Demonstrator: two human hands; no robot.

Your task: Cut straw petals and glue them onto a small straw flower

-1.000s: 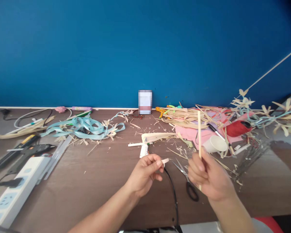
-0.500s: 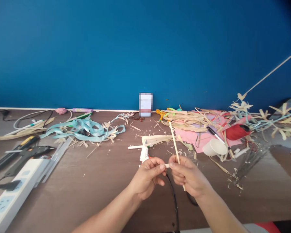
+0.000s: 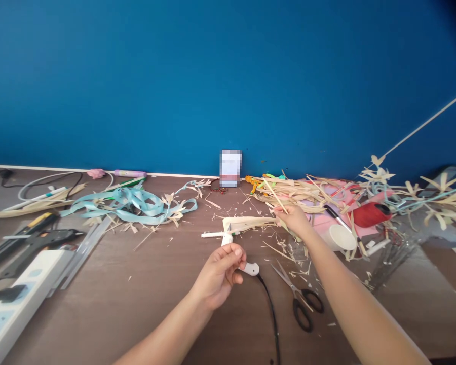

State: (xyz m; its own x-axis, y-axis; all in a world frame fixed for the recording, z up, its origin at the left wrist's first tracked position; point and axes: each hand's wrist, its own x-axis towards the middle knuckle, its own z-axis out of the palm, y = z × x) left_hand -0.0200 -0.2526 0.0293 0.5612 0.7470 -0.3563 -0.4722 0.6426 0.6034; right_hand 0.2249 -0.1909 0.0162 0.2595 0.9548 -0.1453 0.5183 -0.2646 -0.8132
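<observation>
My left hand (image 3: 221, 276) is above the table with thumb and fingertips pinched together; whatever is between them is too small or hidden to make out. Farther forward and to the right, my right hand (image 3: 293, 221) reaches to the edge of the dried-leaf pile. A thin pale strip (image 3: 274, 193) slants up and away from its closed fingers. Behind and partly under my left hand lies a white glue gun (image 3: 252, 269), its black cord running toward me. Scissors (image 3: 299, 296) with black handles lie slightly apart on the table, right of the cord.
Dried leaf strips (image 3: 300, 192) are heaped over pink paper, near a white cup (image 3: 341, 237) and a red thread spool (image 3: 370, 214). Blue ribbon (image 3: 133, 205) lies left. A white power strip (image 3: 23, 299) and dark glue gun (image 3: 41, 246) occupy the left side. A blue wall stands behind.
My right hand has parted from my left and moved forward with the pale strip, uncovering the scissors. The small pale piece between both hands no longer shows. My left hand has barely moved.
</observation>
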